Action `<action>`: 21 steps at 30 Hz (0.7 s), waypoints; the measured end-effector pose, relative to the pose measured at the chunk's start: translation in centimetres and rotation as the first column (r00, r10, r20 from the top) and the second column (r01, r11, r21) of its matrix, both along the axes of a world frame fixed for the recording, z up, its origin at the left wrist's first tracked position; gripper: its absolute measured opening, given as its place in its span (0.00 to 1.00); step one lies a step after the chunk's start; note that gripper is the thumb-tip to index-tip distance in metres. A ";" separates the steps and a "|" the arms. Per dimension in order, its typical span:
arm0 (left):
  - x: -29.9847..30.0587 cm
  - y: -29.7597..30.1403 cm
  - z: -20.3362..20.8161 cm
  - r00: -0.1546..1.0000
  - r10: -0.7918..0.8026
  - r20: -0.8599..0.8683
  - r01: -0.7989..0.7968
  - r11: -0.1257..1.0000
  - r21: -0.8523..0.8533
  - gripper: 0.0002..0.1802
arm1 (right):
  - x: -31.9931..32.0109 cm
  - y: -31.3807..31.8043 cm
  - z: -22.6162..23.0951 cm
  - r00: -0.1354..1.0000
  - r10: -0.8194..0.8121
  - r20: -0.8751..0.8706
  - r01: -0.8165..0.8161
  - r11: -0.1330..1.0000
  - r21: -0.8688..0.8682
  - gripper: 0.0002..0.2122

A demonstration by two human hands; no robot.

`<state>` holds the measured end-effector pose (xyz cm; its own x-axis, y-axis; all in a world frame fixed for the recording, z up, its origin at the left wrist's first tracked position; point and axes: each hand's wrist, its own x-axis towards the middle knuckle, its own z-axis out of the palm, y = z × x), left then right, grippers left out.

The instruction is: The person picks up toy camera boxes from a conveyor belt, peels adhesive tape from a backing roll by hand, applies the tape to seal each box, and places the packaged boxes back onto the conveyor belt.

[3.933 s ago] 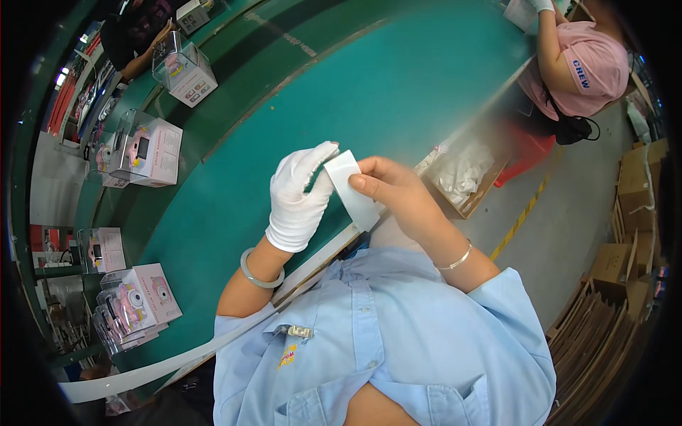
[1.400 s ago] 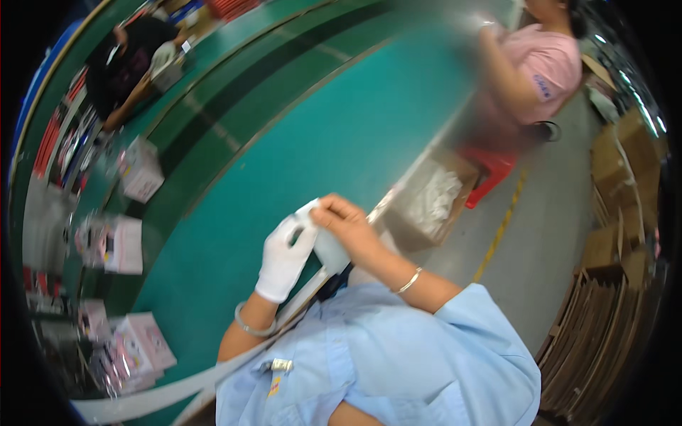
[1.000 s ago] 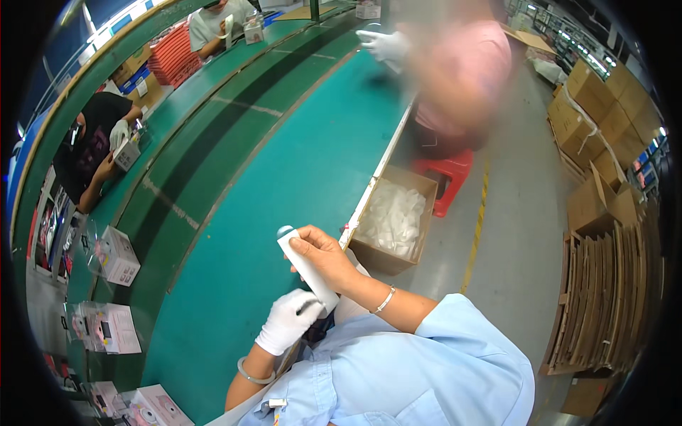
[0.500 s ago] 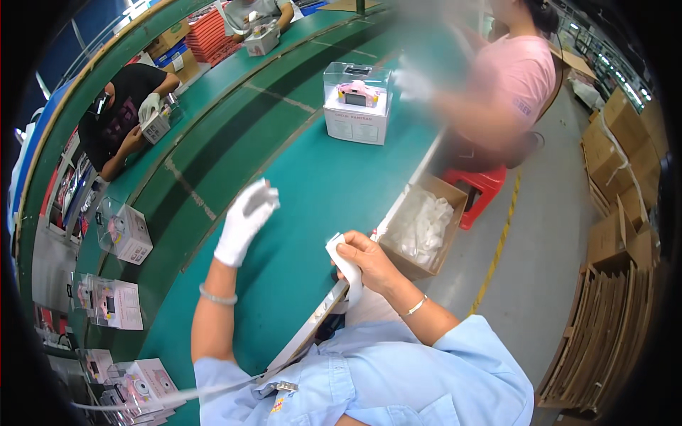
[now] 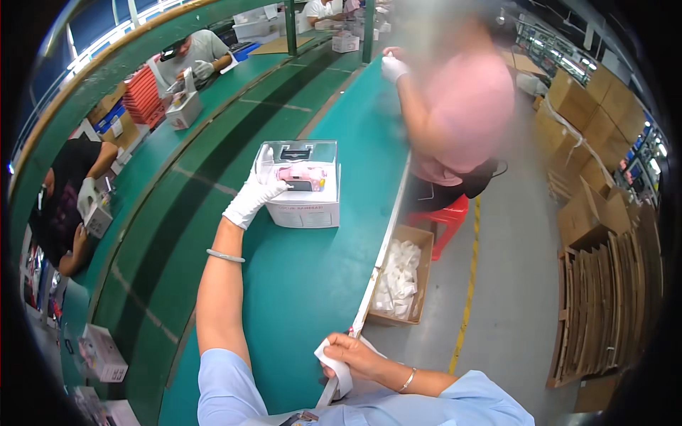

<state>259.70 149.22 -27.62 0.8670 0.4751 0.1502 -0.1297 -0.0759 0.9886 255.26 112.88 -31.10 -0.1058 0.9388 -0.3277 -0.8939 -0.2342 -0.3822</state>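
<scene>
A boxed toy camera (image 5: 304,183) stands upright on the green work surface in front of me, with a clear plastic cover over a white base. The pink camera shows through the cover. Wearing a white glove, my left hand (image 5: 257,193) grips the box at its left side, thumb across the front of the clear cover and fingers along the side. My bare right hand (image 5: 355,356) is near the table's edge, closed on a folded white cloth (image 5: 337,369) that hangs down from the fingers.
An open carton (image 5: 424,277) of crumpled white pieces stands on the floor right of the table. Beyond it a person in pink (image 5: 462,106) sits on a red stool (image 5: 447,216). Co-workers handle boxes across the green conveyor (image 5: 206,192). Flattened cardboard (image 5: 611,298) is stacked at the far right.
My left hand has reached forward and taken hold of the boxed toy camera. The right hand keeps the cloth. The view has shifted, and the person in pink has moved their hands away from the box.
</scene>
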 end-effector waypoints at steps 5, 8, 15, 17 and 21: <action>0.4 0.7 1.2 0.999 -0.011 0.036 0.012 1.000 -0.025 0.57 | -0.5 0.1 0.7 0.996 -0.033 -0.078 0.037 0.998 0.047 0.07; -1.1 -1.1 1.2 0.975 0.221 -0.003 -0.214 0.946 0.243 0.57 | -0.8 -0.1 1.3 0.998 -0.019 -0.067 0.020 1.000 0.021 0.07; -14.1 -9.9 5.8 0.909 0.391 -0.147 -0.415 0.804 -0.425 0.30 | 1.0 -2.8 3.4 0.984 -0.032 0.175 0.042 0.998 -0.057 0.05; -18.9 -12.7 6.6 0.861 0.414 -0.296 -0.508 0.694 -0.510 0.23 | 1.6 -3.6 4.5 0.980 -0.064 0.186 0.071 0.997 -0.032 0.05; -26.4 -17.7 5.1 0.671 0.544 -0.504 -0.740 0.452 -0.497 0.22 | 1.7 -3.8 5.3 0.961 -0.061 0.270 0.077 0.996 -0.050 0.06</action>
